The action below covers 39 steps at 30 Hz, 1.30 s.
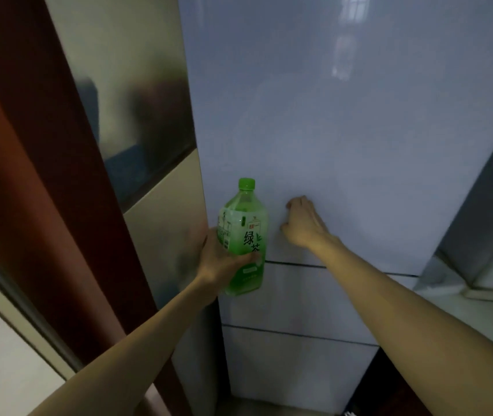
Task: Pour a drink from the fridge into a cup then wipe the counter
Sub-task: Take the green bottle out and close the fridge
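A tall pale blue-white fridge fills the view, its upper door flush with the drawer fronts below. My left hand grips a large green tea bottle with a green cap, held upright in front of the door's left edge. My right hand rests against the lower part of the upper door, fingers bent at the knuckles and pressing on the panel, holding nothing. No cup is in view.
A reflective steel side panel and a dark red-brown door frame stand left of the fridge. A pale counter or ledge juts in at the right. Two drawer fronts lie below the upper door.
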Available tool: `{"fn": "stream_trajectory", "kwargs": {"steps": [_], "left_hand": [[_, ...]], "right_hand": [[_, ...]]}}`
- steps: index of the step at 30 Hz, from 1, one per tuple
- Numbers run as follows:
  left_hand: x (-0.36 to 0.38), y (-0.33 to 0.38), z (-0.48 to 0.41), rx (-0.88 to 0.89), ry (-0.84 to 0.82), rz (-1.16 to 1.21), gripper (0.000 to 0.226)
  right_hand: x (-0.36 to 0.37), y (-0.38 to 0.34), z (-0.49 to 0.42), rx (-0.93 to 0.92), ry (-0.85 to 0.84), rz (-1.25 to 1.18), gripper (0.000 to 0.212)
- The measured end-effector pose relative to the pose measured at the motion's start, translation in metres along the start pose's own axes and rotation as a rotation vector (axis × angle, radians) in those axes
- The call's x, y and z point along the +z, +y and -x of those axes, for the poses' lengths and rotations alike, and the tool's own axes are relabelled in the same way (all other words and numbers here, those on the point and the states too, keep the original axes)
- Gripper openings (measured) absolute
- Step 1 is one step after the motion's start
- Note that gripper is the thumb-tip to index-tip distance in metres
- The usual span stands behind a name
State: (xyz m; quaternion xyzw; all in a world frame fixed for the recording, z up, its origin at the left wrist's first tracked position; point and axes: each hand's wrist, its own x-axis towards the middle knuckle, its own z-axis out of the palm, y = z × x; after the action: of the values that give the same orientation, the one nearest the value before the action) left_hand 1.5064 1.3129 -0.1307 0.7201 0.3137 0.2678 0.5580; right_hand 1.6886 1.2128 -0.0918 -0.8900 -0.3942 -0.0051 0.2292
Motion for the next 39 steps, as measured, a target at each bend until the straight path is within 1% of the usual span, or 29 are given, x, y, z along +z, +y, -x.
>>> {"fn": "stream_trajectory", "kwargs": {"steps": [1,2,4,11,14,16,18,21,22,24,27,31,34,35,38,39], "left_hand": [[0.003,-0.002,-0.005,0.013,-0.010,-0.008,0.086],[0.007,-0.006,-0.012,0.024,-0.024,-0.017,0.096],[0.020,-0.013,-0.022,0.054,-0.071,-0.037,0.100],[0.092,-0.001,-0.007,0.103,-0.298,-0.007,0.085],[0.132,0.003,0.008,0.156,-0.417,0.020,0.058],[0.157,0.006,0.021,0.191,-0.502,0.029,0.053],[0.180,0.005,0.032,0.187,-0.584,0.033,0.057],[0.214,0.004,0.048,0.162,-0.680,0.029,0.062],[0.225,0.004,0.056,0.159,-0.706,0.022,0.063],[0.246,0.005,0.070,0.150,-0.748,0.017,0.071],[0.277,0.010,0.089,0.137,-0.789,0.001,0.081],[0.317,0.023,0.114,0.146,-0.838,-0.007,0.078],[0.348,0.025,0.129,0.129,-0.879,-0.001,0.068],[0.359,0.028,0.135,0.125,-0.893,-0.005,0.069],[0.395,0.035,0.149,0.112,-0.899,-0.020,0.093],[0.406,0.035,0.151,0.119,-0.899,-0.018,0.096]], "right_hand": [[-0.002,0.002,0.003,-0.008,-0.008,0.010,0.058],[-0.005,0.004,0.007,-0.019,-0.005,0.030,0.057],[-0.012,0.015,0.019,-0.029,0.016,0.083,0.053],[-0.033,0.068,0.083,0.080,0.031,0.193,0.051],[-0.044,0.091,0.115,0.142,0.014,0.219,0.045],[-0.050,0.107,0.138,0.196,-0.006,0.240,0.037],[-0.055,0.125,0.163,0.260,-0.022,0.255,0.036],[-0.062,0.156,0.202,0.355,-0.052,0.270,0.041],[-0.065,0.166,0.215,0.390,-0.065,0.274,0.043],[-0.071,0.188,0.239,0.454,-0.081,0.291,0.047],[-0.081,0.218,0.273,0.536,-0.099,0.304,0.048],[-0.100,0.262,0.311,0.627,-0.104,0.302,0.048],[-0.114,0.291,0.331,0.686,-0.082,0.282,0.048],[-0.118,0.302,0.337,0.699,-0.080,0.275,0.048],[-0.127,0.335,0.354,0.735,-0.078,0.259,0.046],[-0.128,0.344,0.359,0.747,-0.082,0.252,0.044]]}}
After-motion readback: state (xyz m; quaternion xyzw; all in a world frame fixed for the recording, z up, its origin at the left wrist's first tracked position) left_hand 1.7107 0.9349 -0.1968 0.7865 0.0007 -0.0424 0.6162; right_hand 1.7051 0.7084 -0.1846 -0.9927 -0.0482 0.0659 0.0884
